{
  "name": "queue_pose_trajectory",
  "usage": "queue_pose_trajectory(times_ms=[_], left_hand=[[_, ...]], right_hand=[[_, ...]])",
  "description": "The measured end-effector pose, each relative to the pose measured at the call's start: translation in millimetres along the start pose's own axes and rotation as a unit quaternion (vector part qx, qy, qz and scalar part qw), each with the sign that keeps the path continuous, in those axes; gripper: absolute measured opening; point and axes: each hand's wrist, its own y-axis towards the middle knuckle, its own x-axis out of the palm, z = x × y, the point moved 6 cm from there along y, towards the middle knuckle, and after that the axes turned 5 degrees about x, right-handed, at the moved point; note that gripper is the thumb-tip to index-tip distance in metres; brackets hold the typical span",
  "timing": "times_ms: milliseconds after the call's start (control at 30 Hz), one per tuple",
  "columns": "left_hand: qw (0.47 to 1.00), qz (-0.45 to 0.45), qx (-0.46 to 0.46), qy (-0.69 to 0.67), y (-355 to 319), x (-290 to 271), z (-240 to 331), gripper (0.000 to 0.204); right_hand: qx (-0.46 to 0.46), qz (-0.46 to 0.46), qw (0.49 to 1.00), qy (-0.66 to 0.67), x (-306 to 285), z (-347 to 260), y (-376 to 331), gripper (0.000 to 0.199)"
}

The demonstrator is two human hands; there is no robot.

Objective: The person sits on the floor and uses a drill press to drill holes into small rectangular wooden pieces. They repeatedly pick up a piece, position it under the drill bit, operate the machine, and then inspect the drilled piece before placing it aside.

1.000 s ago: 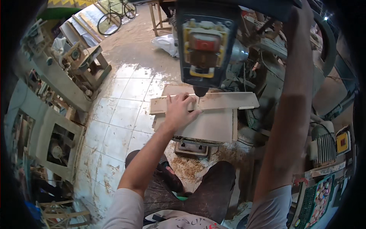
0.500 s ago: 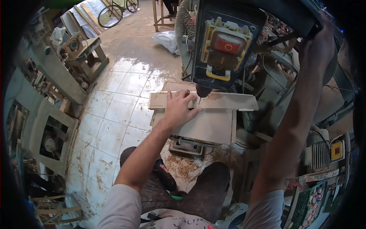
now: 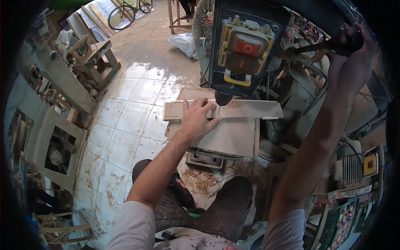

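I'm in a woodworking shop: a drill press (image 3: 241,50) with a red switch looms right over me, sawdust (image 3: 200,183) lies heaped on the tiled floor (image 3: 125,125), timber offcuts (image 3: 89,21) lean by the wall, another wooden-framed machine (image 3: 93,58) stands off left, and a bicycle (image 3: 125,12) is parked beyond.

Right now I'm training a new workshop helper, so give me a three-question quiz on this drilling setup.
1. True or false: the left hand lies flat on the wooden board.
2. What does the right hand grip? A) the feed lever B) a hammer C) the board
3. What lies scattered on the floor below the drill table?

Key: 1 true; 2 A; 3 sawdust.
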Motion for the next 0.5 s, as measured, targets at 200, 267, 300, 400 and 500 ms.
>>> queue_pose_trajectory(times_ms=[200,267,300,400,500], left_hand=[[1.0,0.008,0.002,0.006,0.3,3.4,-1.9,0.047],[1.0,0.008,0.001,0.004,0.0,2.8,-1.6,0.047],[1.0,0.004,-0.001,0.005,0.0,2.4,-1.1,0.047],[1.0,-0.002,-0.006,0.007,0.1,1.1,0.4,0.047],[1.0,-0.002,-0.008,0.008,-0.4,1.1,1.6,0.047]], right_hand=[[-0.007,-0.038,0.999,0.011,-1.1,-4.2,-5.9,0.022],[0.003,-0.051,0.998,0.022,-1.4,-4.5,-8.0,0.022],[0.008,-0.057,0.998,0.029,-1.8,-4.7,-9.0,0.022],[0.024,-0.079,0.995,0.047,-0.8,-5.8,-15.4,0.021],[0.023,-0.069,0.997,0.036,2.8,-7.1,-20.4,0.021]])
